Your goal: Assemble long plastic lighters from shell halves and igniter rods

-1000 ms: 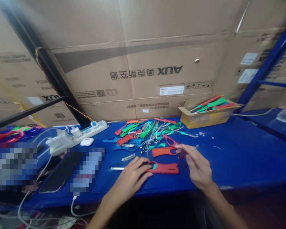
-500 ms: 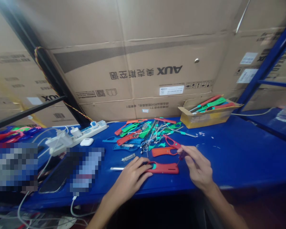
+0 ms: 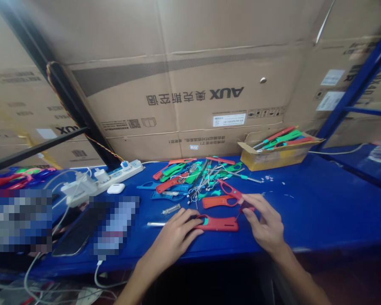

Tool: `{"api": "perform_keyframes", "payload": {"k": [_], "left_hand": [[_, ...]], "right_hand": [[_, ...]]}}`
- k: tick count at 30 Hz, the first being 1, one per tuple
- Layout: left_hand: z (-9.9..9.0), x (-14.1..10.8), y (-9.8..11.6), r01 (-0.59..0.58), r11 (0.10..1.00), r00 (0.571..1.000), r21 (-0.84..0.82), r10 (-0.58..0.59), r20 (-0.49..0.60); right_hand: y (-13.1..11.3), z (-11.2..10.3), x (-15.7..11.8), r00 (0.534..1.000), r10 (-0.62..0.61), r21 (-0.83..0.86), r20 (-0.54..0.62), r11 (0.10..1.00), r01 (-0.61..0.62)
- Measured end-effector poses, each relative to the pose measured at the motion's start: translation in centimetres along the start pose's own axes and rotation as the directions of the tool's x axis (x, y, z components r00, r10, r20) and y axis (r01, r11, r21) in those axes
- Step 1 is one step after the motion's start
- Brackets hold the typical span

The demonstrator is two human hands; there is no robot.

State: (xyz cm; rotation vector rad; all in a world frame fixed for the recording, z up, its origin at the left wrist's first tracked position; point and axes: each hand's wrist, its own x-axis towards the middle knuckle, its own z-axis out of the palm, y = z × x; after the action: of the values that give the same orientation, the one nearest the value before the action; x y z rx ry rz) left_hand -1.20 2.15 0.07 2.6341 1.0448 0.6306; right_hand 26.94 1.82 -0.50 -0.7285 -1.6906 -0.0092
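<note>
A red lighter [image 3: 220, 223] with a green trigger and a metal tube lies flat near the table's front edge. My left hand [image 3: 179, 231] is closed on its trigger end, fingers and thumb on either side. In a pinch, my right hand [image 3: 265, 220] holds a small screwdriver [image 3: 245, 206] with a dark red handle; its thin shaft points down at the lighter's right end. Just behind lie an orange casing [image 3: 217, 201] and a red casing piece [image 3: 228, 188], whose end reaches to my right fingers. A clear part [image 3: 171, 209] lies behind my left hand.
Behind my hands is a pile of casings, tubes and wires [image 3: 197, 176]. A yellow-taped carton [image 3: 273, 159] of lighters stands at the back right. Left are a power strip [image 3: 123, 173], a white earphone case [image 3: 116, 189] and phones [image 3: 78, 233]. Cardboard stands behind.
My right fingers have shifted slightly on the screwdriver, whose handle is tilted a little differently. My left hand and the lighter have stayed in place.
</note>
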Motion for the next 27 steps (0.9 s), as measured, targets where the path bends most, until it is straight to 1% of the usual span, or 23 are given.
{"api": "perform_keyframes", "payload": {"k": [5,8,11,14,19,24,27], "left_hand": [[-0.1,-0.03,0.11,-0.003,1.0,1.0,-0.003,0.003,-0.001],[-0.1,-0.05,0.08,-0.007,1.0,1.0,-0.006,0.007,-0.003],[-0.03,-0.09,0.0,-0.012,1.0,1.0,0.004,0.013,-0.014],[0.05,-0.12,-0.04,-0.017,1.0,0.999,0.02,0.017,-0.029],[0.01,-0.12,0.08,-0.02,1.0,0.999,0.022,0.021,-0.032],[-0.1,0.0,0.1,-0.021,1.0,0.999,0.024,0.021,-0.031],[-0.07,0.02,0.01,-0.023,1.0,0.999,0.021,0.024,-0.029]], "right_hand": [[-0.06,0.31,-0.07,0.998,0.025,0.012,0.056,1.0,-0.026],[0.03,0.46,-0.08,0.998,0.046,0.046,0.039,0.998,-0.048],[0.1,0.37,-0.05,0.999,0.036,0.023,0.009,0.999,-0.036],[0.08,0.14,-0.09,0.999,0.025,0.004,0.025,1.0,-0.025],[-0.21,0.12,-0.05,0.997,0.045,0.044,0.063,0.998,-0.048],[-0.19,0.3,-0.1,0.997,0.052,0.07,0.05,0.996,-0.056],[0.13,0.37,-0.57,0.997,0.076,0.035,0.019,0.996,-0.076]]}}
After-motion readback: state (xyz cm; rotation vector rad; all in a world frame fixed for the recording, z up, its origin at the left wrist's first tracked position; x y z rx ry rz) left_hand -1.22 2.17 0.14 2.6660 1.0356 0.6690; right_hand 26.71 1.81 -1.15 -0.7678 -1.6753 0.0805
